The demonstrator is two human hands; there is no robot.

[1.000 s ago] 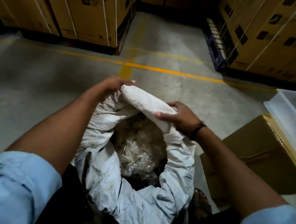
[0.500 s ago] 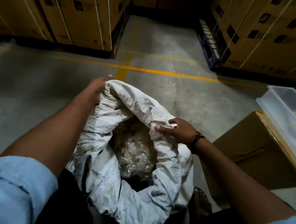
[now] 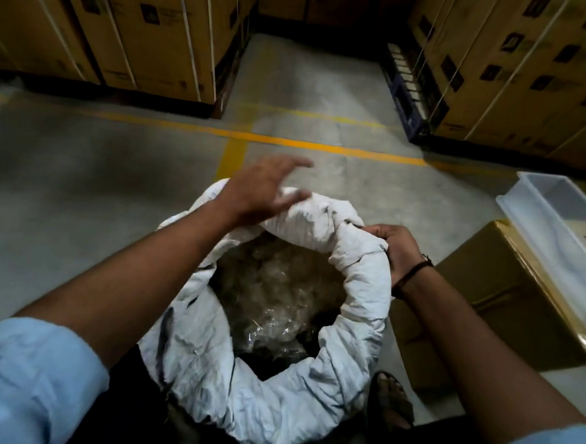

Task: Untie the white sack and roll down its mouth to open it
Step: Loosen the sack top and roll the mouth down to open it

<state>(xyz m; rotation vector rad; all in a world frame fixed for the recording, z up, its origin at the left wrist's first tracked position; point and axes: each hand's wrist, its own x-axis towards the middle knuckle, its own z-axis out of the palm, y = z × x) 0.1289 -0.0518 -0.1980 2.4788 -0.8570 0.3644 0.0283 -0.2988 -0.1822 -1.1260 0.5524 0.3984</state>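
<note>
A crumpled white woven sack (image 3: 355,294) stands on the grey concrete floor (image 3: 79,208) between the person's knees. Its mouth is open and its rim is rolled down into a thick collar around a mass of clear, crinkled plastic material (image 3: 273,299) inside. The left hand (image 3: 262,189) hovers over the far edge of the collar with its fingers spread and straight, gripping nothing; motion blur hides whether the thumb touches the fabric. The right hand (image 3: 396,252) curls its fingers round the rolled rim on the sack's right side and grips it firmly, a dark band (image 3: 411,277) on its wrist. Just right of the sack sits a brown cardboard box (image 3: 485,302) with a translucent rectangular plastic tub (image 3: 557,245) on top. A sandalled foot (image 3: 390,396) shows beside the sack's base. Yellow painted lines (image 3: 289,141) cross the floor ahead, in front of stacked, strapped cartons (image 3: 152,31).
</note>
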